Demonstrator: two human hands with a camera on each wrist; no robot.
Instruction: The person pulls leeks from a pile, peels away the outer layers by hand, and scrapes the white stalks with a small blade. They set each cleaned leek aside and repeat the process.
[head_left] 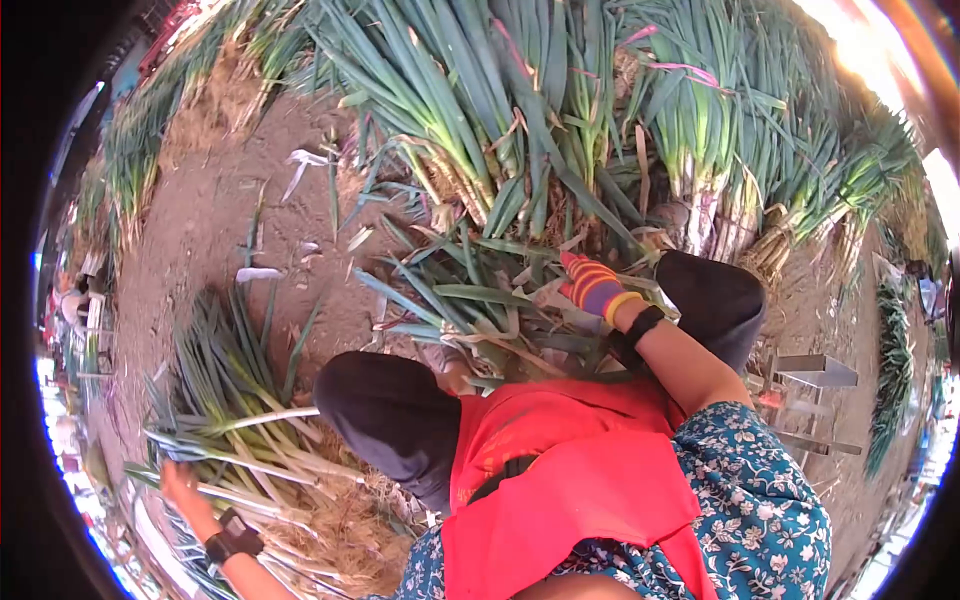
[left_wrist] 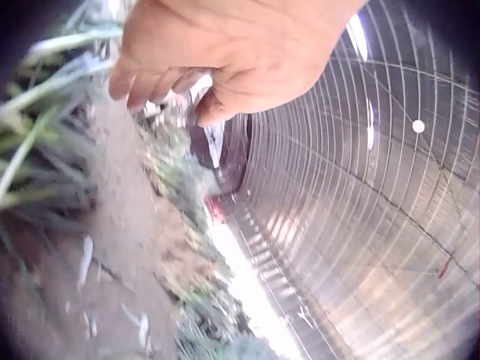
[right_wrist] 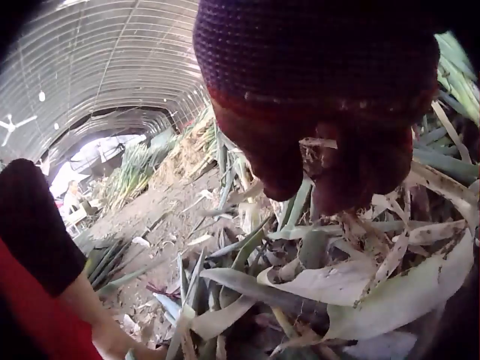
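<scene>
My bare left hand (head_left: 183, 490) is at the leafy side of a pile of long green onions (head_left: 235, 420) on the ground at the left. In the left wrist view the fingers (left_wrist: 142, 86) of that hand are loosely bent, with a gap before the thumb and no stalk between them. My right hand (head_left: 597, 287), in a striped knit glove, hangs loosely curled over a heap of stripped onion leaves (head_left: 480, 300). The right wrist view shows a gap between its dark, shaded fingers (right_wrist: 360, 172), with a scrap of dry leaf (right_wrist: 319, 142) visible there.
Bundles of green onions (head_left: 700, 130) stand along the far side, some tied with pink ribbon. My bent knees (head_left: 385, 415) flank the leaf heap. A metal stand (head_left: 815, 370) is at the right. Pale scraps (head_left: 258, 274) lie on the dirt floor (head_left: 200, 220).
</scene>
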